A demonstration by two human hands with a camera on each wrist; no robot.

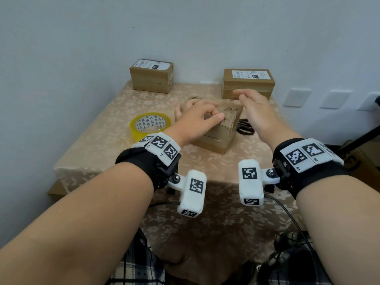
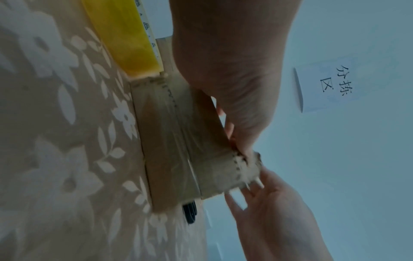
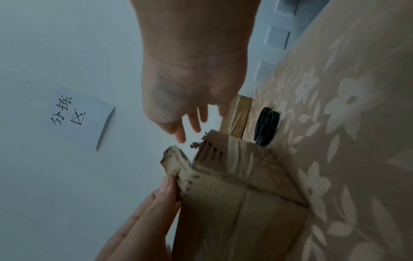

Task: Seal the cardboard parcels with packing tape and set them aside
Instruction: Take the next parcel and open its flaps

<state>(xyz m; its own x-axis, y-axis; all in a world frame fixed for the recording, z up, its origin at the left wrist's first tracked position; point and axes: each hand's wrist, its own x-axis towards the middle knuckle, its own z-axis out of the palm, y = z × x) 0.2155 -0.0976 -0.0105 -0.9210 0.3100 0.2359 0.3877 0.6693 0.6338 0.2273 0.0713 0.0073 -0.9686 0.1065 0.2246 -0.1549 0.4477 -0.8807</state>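
We see a matt brown cardboard parcel (image 1: 216, 132), its torn flap (image 3: 176, 162) rough and fibrous, with glossy clear tape wrinkled over its side. The tape roll (image 1: 150, 124) on the left is shiny yellow plastic. The tablecloth (image 1: 205, 161) is beige woven cloth with a faint sheen. The scissors (image 1: 245, 127) have smooth black plastic handles.

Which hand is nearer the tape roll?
Left. The left hand rests on the middle box beside the tape roll; the right hand hovers beyond the box.

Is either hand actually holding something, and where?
The left hand pinches the middle parcel's torn top flap. The right hand holds nothing.
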